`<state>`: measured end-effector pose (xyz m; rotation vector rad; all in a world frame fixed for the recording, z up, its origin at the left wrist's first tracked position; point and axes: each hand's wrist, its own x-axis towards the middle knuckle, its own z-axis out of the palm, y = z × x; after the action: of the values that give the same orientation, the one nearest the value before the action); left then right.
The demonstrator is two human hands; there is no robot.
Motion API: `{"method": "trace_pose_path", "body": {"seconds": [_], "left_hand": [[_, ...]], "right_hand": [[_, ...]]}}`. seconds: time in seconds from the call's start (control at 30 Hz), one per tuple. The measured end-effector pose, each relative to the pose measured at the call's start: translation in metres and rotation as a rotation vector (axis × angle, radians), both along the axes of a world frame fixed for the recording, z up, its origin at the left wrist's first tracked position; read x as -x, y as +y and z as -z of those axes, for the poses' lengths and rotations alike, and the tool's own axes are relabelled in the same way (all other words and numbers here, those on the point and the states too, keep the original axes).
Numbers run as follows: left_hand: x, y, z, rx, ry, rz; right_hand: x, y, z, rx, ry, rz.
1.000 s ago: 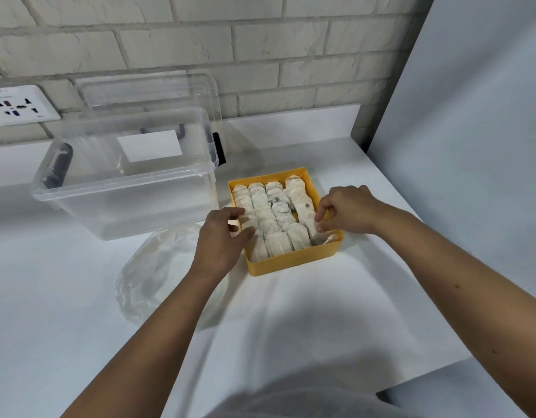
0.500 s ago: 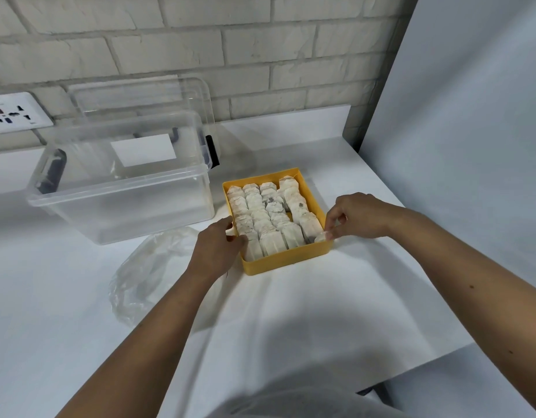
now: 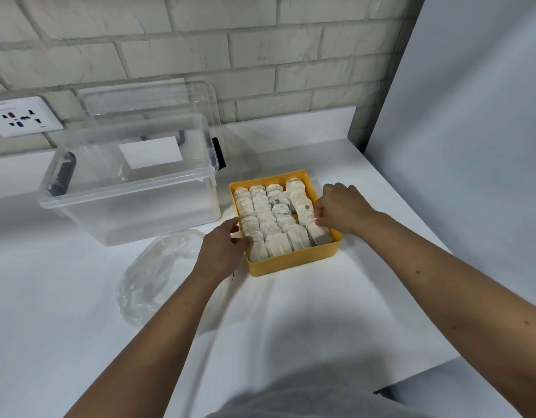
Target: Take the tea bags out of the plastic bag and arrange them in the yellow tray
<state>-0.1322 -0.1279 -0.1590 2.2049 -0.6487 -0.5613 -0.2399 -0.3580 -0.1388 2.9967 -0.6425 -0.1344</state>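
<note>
Yellow tray point(image 3: 294, 262) on white desk point(image 3: 306, 312), filled with rows of tea bags point(image 3: 269, 218). Left hand point(image 3: 223, 248) cupped loosely against tray's left wall, holding nothing. Right hand point(image 3: 340, 208) at right wall, fingers pinched on a tea bag string. Plastic bag point(image 3: 158, 267) lies crumpled left of tray, beside clear storage box point(image 3: 131, 188)

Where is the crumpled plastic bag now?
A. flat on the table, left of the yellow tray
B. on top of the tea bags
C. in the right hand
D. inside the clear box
A: the plastic bag lies on the white table beside the left forearm, left of the yellow tray.
</note>
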Motion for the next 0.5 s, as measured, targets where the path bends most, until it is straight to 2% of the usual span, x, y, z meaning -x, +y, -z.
{"method": "trace_pose_path", "body": {"seconds": [0.17, 0.27, 0.37, 0.43, 0.5], "left_hand": [[0.001, 0.0, 0.003, 0.049, 0.046, -0.026], [0.003, 0.002, 0.006, 0.107, 0.123, -0.073], [0.007, 0.003, 0.01, 0.147, 0.177, -0.083], [0.01, 0.002, 0.011, 0.157, 0.181, -0.062], [0.012, 0.002, 0.01, 0.161, 0.17, -0.044]], "right_hand": [[0.004, 0.003, 0.01, 0.02, -0.045, 0.009], [0.015, 0.004, 0.016, -0.202, -0.175, 0.091], [0.03, 0.012, 0.027, -0.457, -0.446, 0.207], [0.038, 0.016, 0.037, -0.511, -0.584, 0.283], [0.042, 0.018, 0.045, -0.535, -0.639, 0.34]]}}
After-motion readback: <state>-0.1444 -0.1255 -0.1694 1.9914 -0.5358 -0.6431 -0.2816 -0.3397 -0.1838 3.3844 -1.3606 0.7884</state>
